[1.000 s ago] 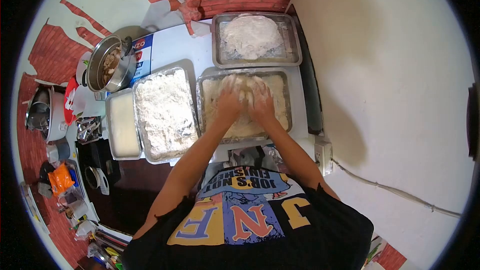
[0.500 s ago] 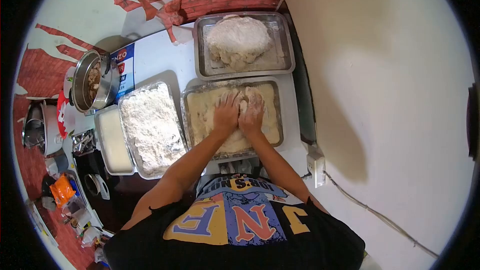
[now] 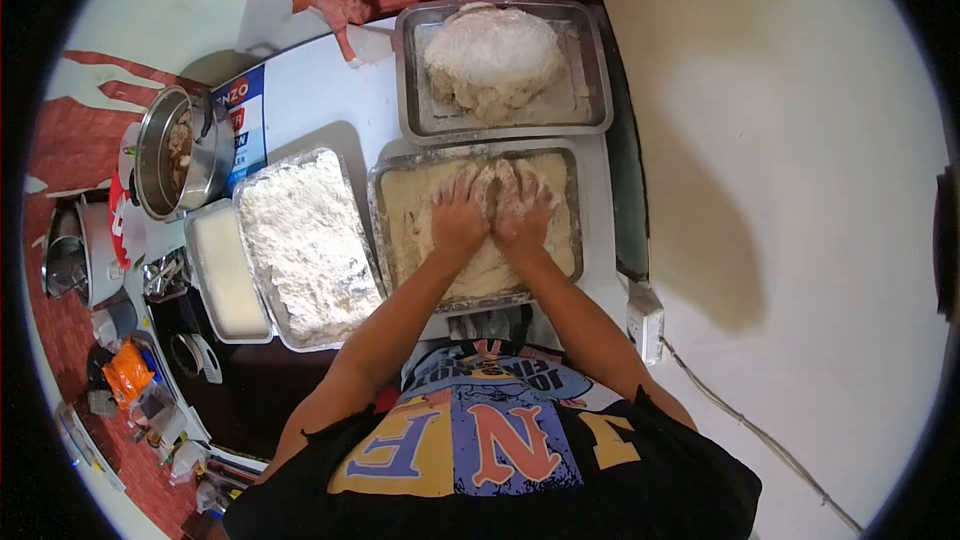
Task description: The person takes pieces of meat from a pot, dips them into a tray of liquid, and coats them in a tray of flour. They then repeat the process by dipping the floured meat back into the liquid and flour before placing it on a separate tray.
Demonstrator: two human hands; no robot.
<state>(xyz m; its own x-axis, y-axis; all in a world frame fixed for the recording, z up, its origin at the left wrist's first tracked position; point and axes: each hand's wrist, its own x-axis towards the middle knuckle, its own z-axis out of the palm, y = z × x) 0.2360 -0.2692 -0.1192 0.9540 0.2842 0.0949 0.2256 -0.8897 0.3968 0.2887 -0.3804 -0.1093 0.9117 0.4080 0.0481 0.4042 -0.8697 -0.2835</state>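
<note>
My left hand (image 3: 461,218) lies palm down in a metal tray (image 3: 577,230) of pale yellowish crumbs or meal (image 3: 412,202). Its fingers are spread and dusted with the coating. Close beside it, my right hand (image 3: 522,215) presses down too, with its fingers apart and more thickly coated. Some crumb-covered material shows between the hands; I cannot make out what it is. Behind this tray stands a second metal tray (image 3: 604,70) with a large flour-dusted mound (image 3: 495,58), which looks like dough.
To the left, a tray of white flour (image 3: 305,240) stands next to a container of pale, smooth contents (image 3: 235,285). Farther left is a metal pot (image 3: 205,165) with brownish pieces inside. A wall (image 3: 800,140) and an electrical outlet (image 3: 645,318) are on the right.
My hands have moved slightly apart, the right one shifting to the right, with fingers spread wider. The view has shifted a little.
</note>
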